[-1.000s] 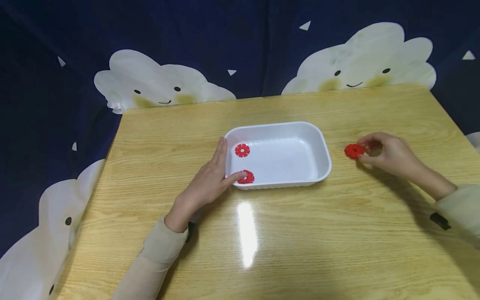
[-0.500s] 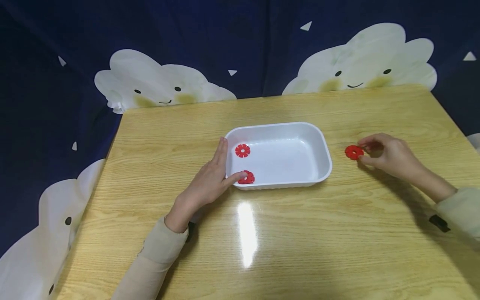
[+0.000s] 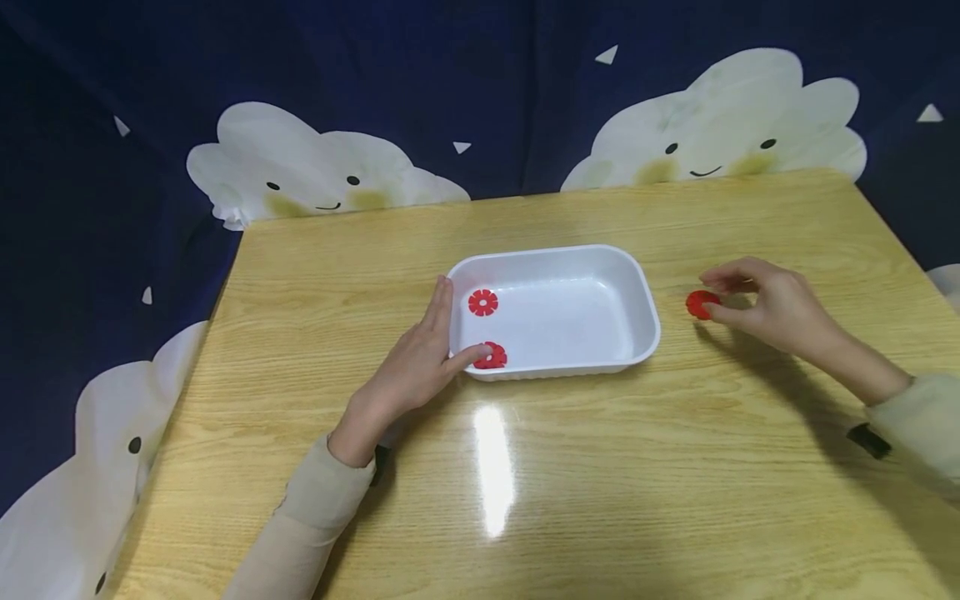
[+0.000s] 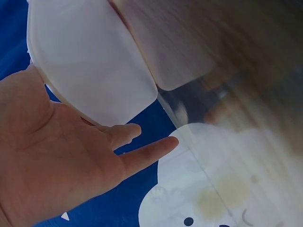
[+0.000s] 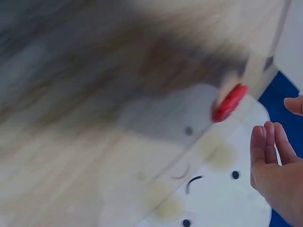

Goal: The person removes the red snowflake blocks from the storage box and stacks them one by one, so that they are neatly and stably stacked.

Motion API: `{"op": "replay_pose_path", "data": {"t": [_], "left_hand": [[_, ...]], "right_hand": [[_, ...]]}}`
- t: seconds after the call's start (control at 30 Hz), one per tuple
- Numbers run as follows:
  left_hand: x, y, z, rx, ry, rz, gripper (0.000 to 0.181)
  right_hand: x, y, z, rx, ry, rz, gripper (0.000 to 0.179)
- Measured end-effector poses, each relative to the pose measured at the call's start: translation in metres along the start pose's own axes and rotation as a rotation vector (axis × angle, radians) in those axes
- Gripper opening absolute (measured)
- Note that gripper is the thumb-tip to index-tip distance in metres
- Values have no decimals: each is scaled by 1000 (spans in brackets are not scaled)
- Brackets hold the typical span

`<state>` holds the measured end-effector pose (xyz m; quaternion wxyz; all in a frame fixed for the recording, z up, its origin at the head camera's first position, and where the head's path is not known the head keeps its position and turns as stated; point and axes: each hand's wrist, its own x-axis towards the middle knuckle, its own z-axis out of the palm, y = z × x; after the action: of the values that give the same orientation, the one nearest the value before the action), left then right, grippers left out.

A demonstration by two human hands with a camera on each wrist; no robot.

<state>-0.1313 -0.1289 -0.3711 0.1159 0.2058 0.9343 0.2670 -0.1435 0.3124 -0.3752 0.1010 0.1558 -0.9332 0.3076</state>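
Right hand [image 3: 772, 304]: pinching a red disc [image 3: 701, 303] at its fingertips, right of the white tray [image 3: 645, 312].
Left hand [image 3: 417, 367]: lying flat, fingers straight against the tray's left wall, thumb touching the rim.
Inside tray: two red flower discs [image 3: 483, 302] are lying by its left end.
Table [image 3: 600, 467]: bearing the tray.

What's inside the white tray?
Two red flower-shaped discs lie inside the white tray, both near its left end: one in full view, the other at the near corner, partly covered by the left hand's thumb. The rest of the floor shows bare.
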Motion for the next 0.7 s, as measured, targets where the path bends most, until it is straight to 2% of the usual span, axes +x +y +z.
{"op": "replay_pose_path", "data": {"t": [0.37, 0.7], "left_hand": [[0, -1, 0, 5, 4, -3, 106], [1, -3, 2, 5, 9, -2, 105]], "right_hand": [[22, -51, 11, 121, -20, -157, 39], [47, -84, 44, 208, -94, -303, 40]]}}
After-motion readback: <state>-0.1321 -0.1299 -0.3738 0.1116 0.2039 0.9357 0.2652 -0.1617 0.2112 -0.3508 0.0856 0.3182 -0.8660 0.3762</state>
